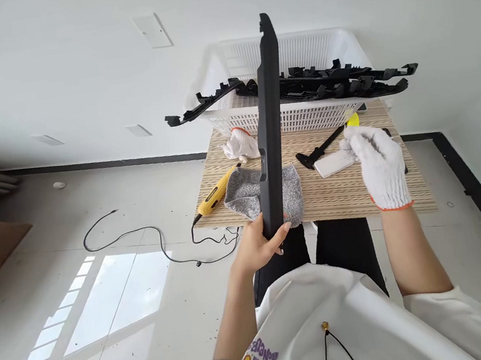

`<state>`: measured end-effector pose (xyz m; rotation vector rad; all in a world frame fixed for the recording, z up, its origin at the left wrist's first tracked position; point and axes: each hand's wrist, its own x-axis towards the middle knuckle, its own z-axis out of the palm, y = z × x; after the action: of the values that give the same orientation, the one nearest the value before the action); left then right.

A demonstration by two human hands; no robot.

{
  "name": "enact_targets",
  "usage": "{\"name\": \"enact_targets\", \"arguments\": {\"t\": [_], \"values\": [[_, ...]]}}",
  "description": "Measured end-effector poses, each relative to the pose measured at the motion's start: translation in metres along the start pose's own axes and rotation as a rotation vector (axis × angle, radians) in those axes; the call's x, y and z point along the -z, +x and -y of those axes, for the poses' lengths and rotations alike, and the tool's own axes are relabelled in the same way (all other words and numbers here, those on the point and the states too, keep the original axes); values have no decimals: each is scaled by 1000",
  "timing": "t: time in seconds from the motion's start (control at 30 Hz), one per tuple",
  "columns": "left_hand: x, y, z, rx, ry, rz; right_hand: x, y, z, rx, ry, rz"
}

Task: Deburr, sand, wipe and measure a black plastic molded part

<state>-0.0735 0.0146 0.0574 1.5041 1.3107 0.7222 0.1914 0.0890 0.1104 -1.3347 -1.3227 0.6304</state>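
Note:
My bare left hand (260, 244) grips the lower end of a long black plastic trim piece (270, 114), which stands nearly upright in front of me. My right hand (380, 167), in a white knit glove with an orange cuff, is over the table's right side. Its fingers are curled together beside a white rectangular block (333, 163); anything between the fingertips is hidden. Close by lies a black tool with a jaw-like end (310, 158), near a bright yellow round thing (353, 120). Behind the trim piece, a grey cloth (242, 192) rests on the table.
On the striped wooden table (335, 201), a white basket (307, 116) holds several black plastic parts (343, 79) that overhang its sides. A white glove (242, 145) and a yellow corded tool (218, 193) lie at left. A black cable (161, 241) trails across the floor.

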Motion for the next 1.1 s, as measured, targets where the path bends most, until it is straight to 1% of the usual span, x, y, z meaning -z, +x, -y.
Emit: {"name": "enact_targets", "arguments": {"t": [0.07, 0.2, 0.3, 0.4, 0.43, 0.5, 0.57, 0.7, 0.87, 0.97, 1.1], "values": [[-1, 1, 2, 7, -2, -11, -2, -3, 0, -16, -27, 45], [0, 0, 0, 2, 14, 22, -18, -12, 5, -54, -43, 251], [-3, -3, -3, 15, -64, 67, -33, -17, 9, -46, 62, 370], [-13, -5, -6, 29, -200, 131, -47, -21, 14, -25, 190, 515], [-17, -5, -8, 28, -232, 152, -51, -22, 16, -14, 208, 546], [-23, -4, -11, 22, -247, 175, -56, -23, 20, 11, 207, 552], [-28, -2, -15, 10, -197, 164, -58, -23, 21, 39, 190, 525], [-31, 1, -20, -1, -81, 138, -52, -25, 19, 75, 153, 522], [-34, 2, -19, 25, -1, 151, -45, -29, 17, -14, 110, 527], [-37, 3, -18, 34, 53, 128, -47, -30, 15, -54, 130, 520], [-39, 5, -13, 2, 179, 70, -53, -33, 14, -78, 177, 524]]}}
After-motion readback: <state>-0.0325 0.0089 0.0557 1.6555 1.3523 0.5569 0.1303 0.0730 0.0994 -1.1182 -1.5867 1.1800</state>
